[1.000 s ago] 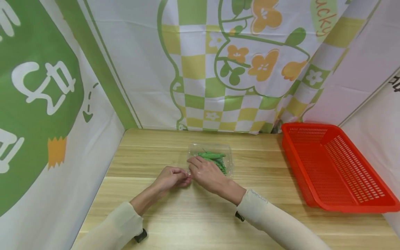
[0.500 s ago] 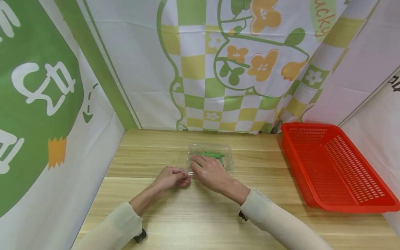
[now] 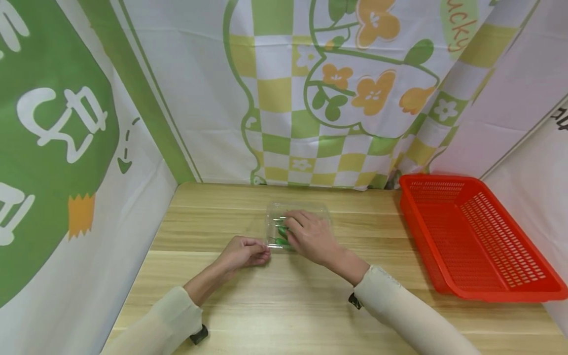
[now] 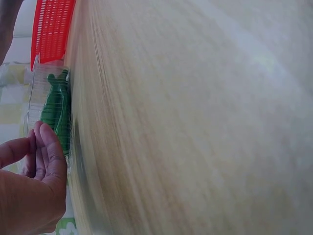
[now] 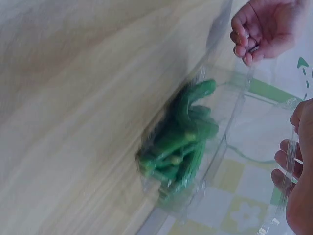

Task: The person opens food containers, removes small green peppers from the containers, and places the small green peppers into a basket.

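On the table, a clear plastic box (image 3: pixel 271 231) holds several green peppers (image 5: pixel 178 147), which show through its wall in both wrist views. My left hand (image 3: pixel 246 252) pinches the box at its near left corner, thumb and fingertips close together. Above the box, my right hand (image 3: pixel 310 236) has its fingers curled at the edge of the clear lid (image 5: pixel 288 161). In the right wrist view the lid edge stands raised apart from the box's rim. From the head camera, that hand covers much of the box and peppers.
A red plastic basket (image 3: pixel 426 241) with perforated walls stands at the right side of the wooden table (image 3: pixel 275 305). A printed cloth (image 3: pixel 310 148) hangs behind the table's back edge, and a green and white panel (image 3: pixel 146 207) borders the left.
My right hand has moved right and slightly back over the box, and the lid edge has lifted with it. My left hand has stayed at the corner.
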### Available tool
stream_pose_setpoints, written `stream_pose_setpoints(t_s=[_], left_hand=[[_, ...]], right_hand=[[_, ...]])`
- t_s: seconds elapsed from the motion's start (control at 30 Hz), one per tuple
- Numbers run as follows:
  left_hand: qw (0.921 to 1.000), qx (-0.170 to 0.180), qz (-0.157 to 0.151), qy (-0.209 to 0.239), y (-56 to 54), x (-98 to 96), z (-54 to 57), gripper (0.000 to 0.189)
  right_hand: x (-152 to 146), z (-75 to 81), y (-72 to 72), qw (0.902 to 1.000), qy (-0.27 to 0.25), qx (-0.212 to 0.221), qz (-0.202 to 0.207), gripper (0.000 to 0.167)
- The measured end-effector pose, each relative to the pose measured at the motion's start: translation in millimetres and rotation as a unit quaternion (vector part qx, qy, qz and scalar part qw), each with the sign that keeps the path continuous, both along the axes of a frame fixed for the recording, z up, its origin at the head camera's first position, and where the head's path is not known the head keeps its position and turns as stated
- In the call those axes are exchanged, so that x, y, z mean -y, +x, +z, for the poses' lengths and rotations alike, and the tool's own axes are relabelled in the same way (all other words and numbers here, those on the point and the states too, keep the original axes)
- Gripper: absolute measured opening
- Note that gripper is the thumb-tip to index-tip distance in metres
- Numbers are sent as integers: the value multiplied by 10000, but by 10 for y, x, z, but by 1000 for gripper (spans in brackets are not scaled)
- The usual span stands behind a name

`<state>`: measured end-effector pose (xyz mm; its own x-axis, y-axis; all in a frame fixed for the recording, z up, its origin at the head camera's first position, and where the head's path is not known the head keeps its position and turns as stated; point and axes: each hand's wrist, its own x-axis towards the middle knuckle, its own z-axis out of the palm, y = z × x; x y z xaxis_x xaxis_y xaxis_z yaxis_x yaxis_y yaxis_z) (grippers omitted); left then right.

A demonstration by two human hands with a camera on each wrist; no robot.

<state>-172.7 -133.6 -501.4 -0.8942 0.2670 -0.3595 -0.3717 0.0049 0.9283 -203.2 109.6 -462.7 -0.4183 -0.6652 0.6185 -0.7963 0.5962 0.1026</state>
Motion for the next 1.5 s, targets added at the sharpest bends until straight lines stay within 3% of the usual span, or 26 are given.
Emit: stream_pose_setpoints(t_s=[0.6, 0.8, 1.13, 1.23, 1.3, 1.5], left_hand=[[10000, -28, -60, 73, 25, -9, 5, 26], [10000, -39, -30, 9, 28, -17, 6, 25], [10000, -11, 44, 9, 40, -15, 1, 23], [10000, -7, 51, 23, 39, -11, 0, 22], [10000, 2, 44, 28, 39, -9, -2, 21], [10000, 34, 36, 56, 47, -14, -18, 19]], right_hand=[[-258, 133, -183, 9989, -298, 155, -318, 39], [-339, 152, -272, 9967, -615, 269, -448, 36], [-470, 167, -360, 9860, -1141, 997, -697, 30], [-500, 191, -389, 9760, -1443, 1394, -844, 30], [-515, 204, -419, 9641, -1783, 1738, -923, 31], [-552, 239, -528, 9076, -2965, 2808, -972, 37]])
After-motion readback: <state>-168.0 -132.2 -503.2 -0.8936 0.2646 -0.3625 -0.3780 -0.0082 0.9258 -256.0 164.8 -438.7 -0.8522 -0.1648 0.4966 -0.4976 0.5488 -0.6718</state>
